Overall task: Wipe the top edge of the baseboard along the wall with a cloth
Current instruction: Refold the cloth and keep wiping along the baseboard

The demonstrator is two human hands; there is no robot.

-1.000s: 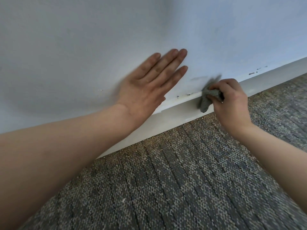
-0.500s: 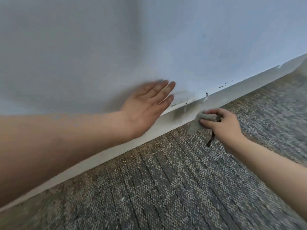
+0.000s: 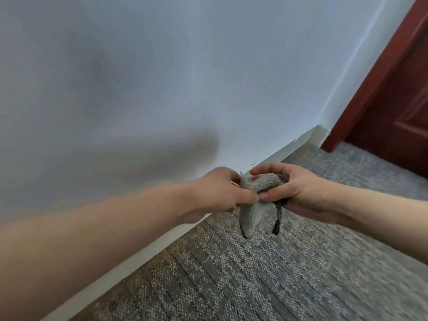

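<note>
A fuzzy grey cloth [image 3: 251,209] with a black hanging loop [image 3: 277,220] hangs in the air between both hands, clear of the wall. My left hand [image 3: 218,193] pinches its left edge with thumb and fingers. My right hand [image 3: 298,188] cups the bunched upper part from the right. The white baseboard [image 3: 298,144] runs diagonally from lower left to upper right along the pale blue wall [image 3: 185,77]; the hands and forearm hide its middle stretch.
Grey patterned carpet [image 3: 278,274] covers the floor below the baseboard. A dark red door and frame [image 3: 398,93] stand at the far right, where the baseboard ends at a corner. Small dark scuff marks [image 3: 254,163] sit on the wall just above the baseboard.
My left hand left the wall and came to the cloth. My right hand lifted the cloth off the baseboard. The view swung right, bringing the red door into sight.
</note>
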